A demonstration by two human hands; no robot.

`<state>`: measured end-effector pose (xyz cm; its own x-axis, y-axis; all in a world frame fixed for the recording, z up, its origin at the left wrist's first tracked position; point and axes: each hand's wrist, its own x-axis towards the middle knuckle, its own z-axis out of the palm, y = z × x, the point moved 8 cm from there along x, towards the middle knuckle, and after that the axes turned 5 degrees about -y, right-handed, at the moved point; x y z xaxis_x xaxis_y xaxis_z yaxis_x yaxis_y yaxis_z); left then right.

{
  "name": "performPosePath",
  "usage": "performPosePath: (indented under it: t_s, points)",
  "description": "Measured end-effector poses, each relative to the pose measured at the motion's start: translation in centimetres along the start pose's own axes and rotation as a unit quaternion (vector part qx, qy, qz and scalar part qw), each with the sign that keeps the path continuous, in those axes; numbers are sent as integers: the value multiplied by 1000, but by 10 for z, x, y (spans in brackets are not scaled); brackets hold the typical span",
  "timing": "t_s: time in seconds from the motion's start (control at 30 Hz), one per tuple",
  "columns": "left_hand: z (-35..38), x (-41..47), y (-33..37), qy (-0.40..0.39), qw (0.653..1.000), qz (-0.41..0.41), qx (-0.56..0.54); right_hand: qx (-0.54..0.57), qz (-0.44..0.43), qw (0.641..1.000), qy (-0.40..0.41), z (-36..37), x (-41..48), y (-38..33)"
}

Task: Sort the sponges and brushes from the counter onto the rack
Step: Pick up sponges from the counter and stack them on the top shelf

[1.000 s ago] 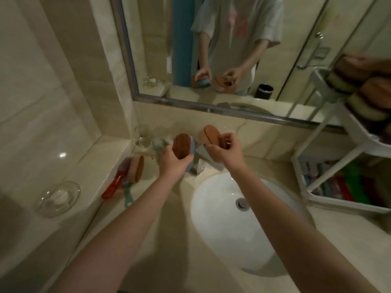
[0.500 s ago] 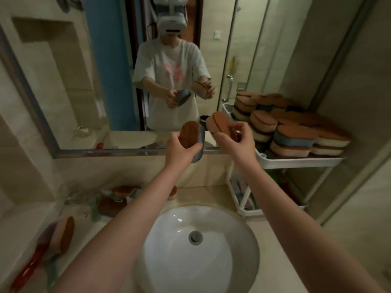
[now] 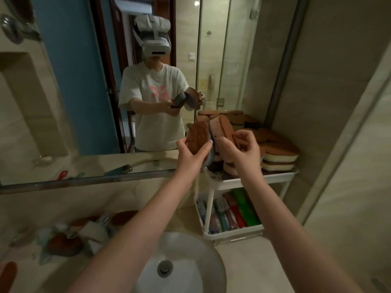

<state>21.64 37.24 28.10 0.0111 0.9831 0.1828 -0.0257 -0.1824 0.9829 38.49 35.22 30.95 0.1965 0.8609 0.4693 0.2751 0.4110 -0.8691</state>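
Observation:
My left hand (image 3: 191, 154) grips a sponge with a brown scrub face and a blue body (image 3: 198, 137), held upright. My right hand (image 3: 241, 150) grips a second sponge, brown over pink (image 3: 222, 131), tilted next to the first. Both sponges are held just in front of the top shelf of the white rack (image 3: 273, 178), which carries several stacked brown-topped sponges (image 3: 279, 153). The rack's bottom shelf holds several coloured brushes (image 3: 230, 210). More sponges (image 3: 63, 245) lie on the counter left of the sink.
A round white sink (image 3: 190, 265) lies below my arms, with the tap (image 3: 95, 229) at its left. A big wall mirror (image 3: 84, 92) fills the wall ahead and shows a person with a headset. A tiled wall (image 3: 338, 102) closes the right side.
Both hands have carried their sponges up and to the right, from above the tap to the rack's top shelf. My view swung up and right with them.

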Motion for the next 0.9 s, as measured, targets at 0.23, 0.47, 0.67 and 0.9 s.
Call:
performPosePath:
  t_s: [0.23, 0.47, 0.67, 0.9]
  points:
    - [63, 24, 12, -41, 999, 9, -5, 26, -8, 999, -18, -53, 17, 7]
    - [109, 52, 7, -31, 999, 8, 5, 65, 12, 997, 49, -106, 33, 37]
    - [99, 72, 17, 33, 998, 31, 44, -58, 34, 986, 152, -159, 66, 62]
    - [109, 80, 9, 52, 998, 4, 48, -203, 39, 974, 90, -154, 118, 72]
